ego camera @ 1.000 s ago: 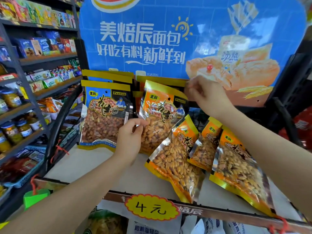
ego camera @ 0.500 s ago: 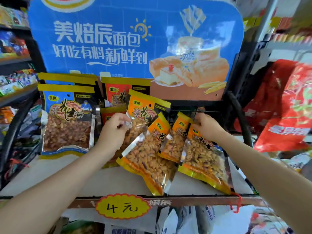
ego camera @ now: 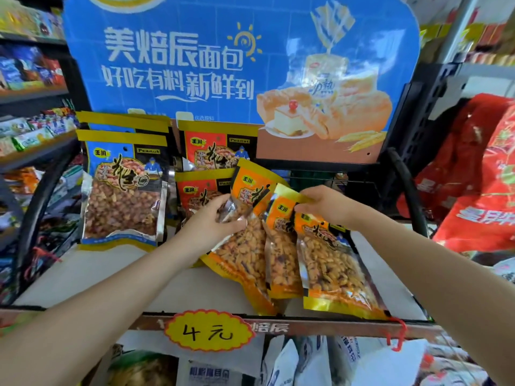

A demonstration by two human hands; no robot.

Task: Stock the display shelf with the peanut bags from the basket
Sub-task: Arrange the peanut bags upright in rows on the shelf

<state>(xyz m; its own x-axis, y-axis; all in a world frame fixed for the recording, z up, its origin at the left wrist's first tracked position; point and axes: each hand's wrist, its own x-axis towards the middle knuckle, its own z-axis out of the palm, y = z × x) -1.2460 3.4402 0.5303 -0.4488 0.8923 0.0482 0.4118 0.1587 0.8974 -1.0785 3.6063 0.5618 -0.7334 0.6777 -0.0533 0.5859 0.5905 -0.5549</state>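
Note:
On the white display shelf (ego camera: 83,274), three orange peanut bags lie fanned out. My left hand (ego camera: 211,227) grips the side of the leftmost orange bag (ego camera: 242,257). My right hand (ego camera: 326,204) pinches the yellow top edge of the middle orange bag (ego camera: 281,263). The rightmost orange bag (ego camera: 331,268) lies flat beside it, partly under my right wrist. Blue peanut bags (ego camera: 122,190) stand upright at the back left. Red-orange peanut bags (ego camera: 214,151) stand behind my left hand. No basket is in view.
A blue bread advertisement board (ego camera: 223,59) rises behind the shelf. A yellow price tag (ego camera: 209,330) hangs on the shelf's front rail. Black curved side bars (ego camera: 407,196) flank the shelf. Snack shelves (ego camera: 30,87) stand to the left, red bags (ego camera: 473,176) to the right, white packets (ego camera: 295,363) below.
My right hand came down from the back of the shelf onto the orange bags' top edges. My left hand shifted right to the leftmost orange bag. The fanned bags are drawn closer together.

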